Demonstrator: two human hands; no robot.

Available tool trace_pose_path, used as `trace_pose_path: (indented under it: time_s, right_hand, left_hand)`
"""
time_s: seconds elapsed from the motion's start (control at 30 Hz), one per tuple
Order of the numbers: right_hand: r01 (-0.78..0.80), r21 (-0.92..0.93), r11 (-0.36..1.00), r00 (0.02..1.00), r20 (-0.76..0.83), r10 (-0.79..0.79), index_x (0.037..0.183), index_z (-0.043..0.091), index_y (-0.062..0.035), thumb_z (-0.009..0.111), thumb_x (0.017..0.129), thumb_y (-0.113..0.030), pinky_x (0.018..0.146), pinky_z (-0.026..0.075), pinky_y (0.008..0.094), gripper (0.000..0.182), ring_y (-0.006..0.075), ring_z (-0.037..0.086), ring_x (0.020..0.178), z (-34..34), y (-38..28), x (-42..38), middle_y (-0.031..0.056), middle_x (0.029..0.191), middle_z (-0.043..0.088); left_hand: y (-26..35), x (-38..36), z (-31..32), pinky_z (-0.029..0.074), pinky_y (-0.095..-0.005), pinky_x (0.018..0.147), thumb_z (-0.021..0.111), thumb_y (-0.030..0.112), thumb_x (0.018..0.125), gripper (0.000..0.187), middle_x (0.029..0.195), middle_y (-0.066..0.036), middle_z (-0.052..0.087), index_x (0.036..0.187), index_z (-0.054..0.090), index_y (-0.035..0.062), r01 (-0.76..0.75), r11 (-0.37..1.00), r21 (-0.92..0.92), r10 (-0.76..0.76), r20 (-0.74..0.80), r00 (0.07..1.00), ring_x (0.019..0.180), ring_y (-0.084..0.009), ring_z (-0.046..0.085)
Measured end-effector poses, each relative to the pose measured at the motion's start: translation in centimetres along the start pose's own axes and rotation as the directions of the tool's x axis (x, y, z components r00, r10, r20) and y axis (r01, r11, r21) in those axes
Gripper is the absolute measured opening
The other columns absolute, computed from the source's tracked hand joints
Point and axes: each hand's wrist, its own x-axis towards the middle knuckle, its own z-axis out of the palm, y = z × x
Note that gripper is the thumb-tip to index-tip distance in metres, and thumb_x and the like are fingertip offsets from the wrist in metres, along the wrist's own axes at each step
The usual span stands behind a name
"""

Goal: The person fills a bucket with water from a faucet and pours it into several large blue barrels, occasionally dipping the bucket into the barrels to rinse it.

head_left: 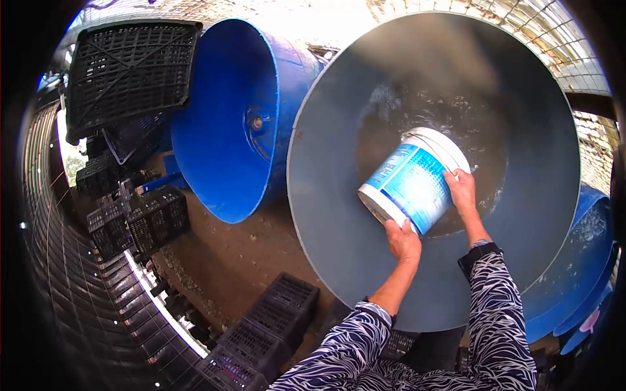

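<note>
2 arms [395,281] extended, fingers [451,178] curled.

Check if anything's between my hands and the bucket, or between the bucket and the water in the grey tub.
Nothing visible is. The left hand and right hand are on the tilted bucket, and no object shows between it and the water inside the grey tub.

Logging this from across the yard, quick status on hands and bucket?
Both hands on bucket. Bucket tilted, inside the grey tub, over murky water. Nothing visibly blocking.
</note>
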Motion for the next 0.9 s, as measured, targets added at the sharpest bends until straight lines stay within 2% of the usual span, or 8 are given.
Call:
trace_pose_path:
  time_s: [0.17,0.3,0.37,0.47,0.6,0.7,0.8,0.9]
  right_hand:
    - [-0.064,-0.144,0.988,0.998,-0.015,0.063,0.078,0.063,-0.0016,0.067,0.077,-0.032,0.060,0.045,0.0361,0.030,0.0222,0.058,0.059,-4.2,-2.7,0.4,0.0144,0.065,0.061]
    - [-0.077,-0.161,0.984,0.997,-0.012,0.076,0.085,0.062,0.0008,0.065,0.078,-0.033,0.066,0.046,0.0376,0.035,0.0305,0.061,0.069,-8.3,-5.3,-0.2,0.0205,0.074,0.062]
    - [0.027,-0.176,0.984,1.000,0.012,-0.026,0.084,0.061,0.0024,0.065,0.079,-0.030,0.066,0.046,0.0360,0.033,0.0258,0.061,0.070,-9.0,-4.7,-2.0,0.0183,0.075,0.064]
    - [-0.174,0.131,0.976,0.978,0.137,0.156,0.087,0.059,0.0028,0.066,0.081,-0.022,0.063,0.046,0.0300,0.026,0.0126,0.056,0.070,-11.6,-11.4,-8.0,0.0077,0.076,0.063]
    - [-0.028,0.016,0.999,0.978,0.208,0.024,0.082,0.054,-0.0001,0.070,0.078,-0.022,0.060,0.043,0.0273,0.027,0.0089,0.046,0.066,-16.3,-16.6,-13.7,0.0007,0.068,0.051]
    - [0.089,0.015,0.996,0.965,0.247,-0.090,0.080,0.053,-0.0013,0.071,0.076,-0.022,0.060,0.042,0.0267,0.027,0.0088,0.045,0.065,-21.0,-20.9,-16.7,0.0001,0.067,0.050]
    - [0.108,0.176,0.978,0.958,0.243,-0.149,0.074,0.051,-0.0029,0.070,0.076,-0.023,0.060,0.041,0.0270,0.028,0.0100,0.045,0.064,-25.7,-26.9,-20.0,0.0027,0.065,0.050]
    - [0.241,0.025,0.970,0.961,0.132,-0.242,0.072,0.051,-0.0025,0.070,0.075,-0.026,0.060,0.041,0.0286,0.030,0.0109,0.045,0.063,-30.9,-28.7,-21.3,0.0048,0.064,0.050]
  left_hand:
    - [-0.1,4.4,2.6,0.045,-0.0375,0.076,0.061,0.017,0.086,0.023,0.090,-0.014,0.058,0.093,0.044,0.0032,0.152,0.987,-0.057,-0.144,0.136,0.980,0.085,-0.0236,0.057]
    - [-1.8,9.2,9.6,0.046,-0.0422,0.083,0.063,0.027,0.085,0.039,0.105,-0.020,0.058,0.104,0.050,-0.0042,0.401,0.857,-0.323,-0.271,0.379,0.885,0.096,-0.0289,0.058]
    - [-0.6,9.9,7.5,0.048,-0.0399,0.081,0.061,0.035,0.086,0.047,0.110,-0.021,0.058,0.105,0.052,-0.0069,0.480,0.787,-0.387,-0.251,0.510,0.823,0.096,-0.0270,0.059]
    - [0.1,8.7,5.5,0.050,-0.0402,0.072,0.051,0.042,0.091,0.049,0.109,-0.015,0.061,0.120,0.049,0.0016,0.520,0.815,-0.254,-0.315,0.558,0.767,0.090,-0.0246,0.062]
    - [-0.6,4.1,3.5,0.047,-0.0397,0.081,0.049,0.045,0.091,0.055,0.119,-0.014,0.055,0.129,0.043,0.0051,0.732,0.549,-0.403,-0.310,0.716,0.626,0.097,-0.0292,0.058]
    - [4.3,-1.6,-4.0,0.041,-0.0454,0.088,0.047,0.050,0.089,0.060,0.122,-0.015,0.053,0.130,0.043,0.0050,0.723,0.611,-0.323,-0.373,0.688,0.623,0.101,-0.0309,0.055]
    - [8.6,-6.6,-11.4,0.036,-0.0497,0.091,0.046,0.054,0.088,0.063,0.122,-0.016,0.053,0.128,0.044,0.0048,0.559,0.768,-0.312,-0.245,0.663,0.707,0.103,-0.0307,0.053]
    - [12.9,-11.1,-17.8,0.047,-0.0426,0.072,0.050,0.049,0.089,0.048,0.097,-0.011,0.061,0.108,0.054,0.0045,0.359,0.829,-0.428,0.014,0.658,0.753,0.077,-0.0221,0.060]
